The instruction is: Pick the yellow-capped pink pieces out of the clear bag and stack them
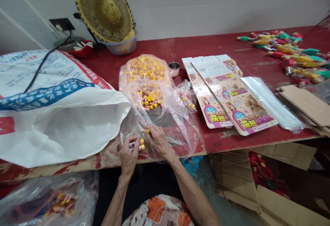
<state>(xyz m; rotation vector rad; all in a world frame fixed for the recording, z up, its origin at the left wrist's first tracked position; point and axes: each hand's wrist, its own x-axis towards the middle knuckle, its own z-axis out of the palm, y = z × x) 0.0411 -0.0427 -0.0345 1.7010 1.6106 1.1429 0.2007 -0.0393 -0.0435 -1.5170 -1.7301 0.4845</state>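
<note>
The left hand [128,155] is closing around a few small yellow-capped tubes [136,145], and the fingers are gripping them firmly near the front edge of the bench [219,142]. The right hand [159,142] is curving just beside it, and its fingertips [151,129] are pinching one more small tube [145,130], but the fingers are hiding most of this tube, so I cannot see it fully. Both hands are working on top of a clear plastic bag [180,130], which is lying open on the bench directly in front of them.

Farther from the hands, inside this bag, a loose heap of the same tubes [148,99] is lying, and a bigger heap [144,68] is filling the bag's far end. Beyond the bag, a small steel cup [174,68] is standing. To the right of the hands, flat printed cardboard box blanks [227,95] are lying beside a stack of clear plastic sleeves [270,104], and brown cardboard sheets [306,104] are resting at the bench edge. Farther right, many colourful stick-shaped items [288,52] are lying in a pile. To the left of the hands, a large white woven sack [56,116] is spreading over the bench, and below them another plastic bag of tubes [46,202] is sitting.
</note>
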